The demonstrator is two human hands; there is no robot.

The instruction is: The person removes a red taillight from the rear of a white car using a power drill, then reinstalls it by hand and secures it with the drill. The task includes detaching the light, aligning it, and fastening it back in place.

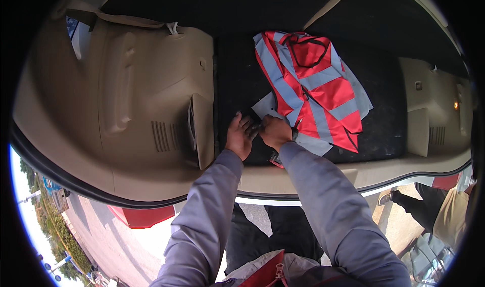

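My left hand (239, 137) is over the black cargo floor (233, 85) of a car's open boot, its fingers bent but apart, with nothing plain to see in them. Close beside it, my right hand (276, 132) is closed, knuckles up; what it grips, if anything, is hidden. Just beyond and to the right lies a red safety vest (328, 95) with grey reflective bands, spread out on grey sheet-like material (361, 96). A small red and black object (276, 159) shows below my right wrist, too covered to name.
Beige side trim (151, 90) walls the boot at left, where a tan panel (203, 130) stands ajar. Another beige trim wall (417, 110) is at right, with a lit lamp (456, 105). The boot sill (323, 178) runs in front of me. Another person's leg (419, 201) is outside at right.
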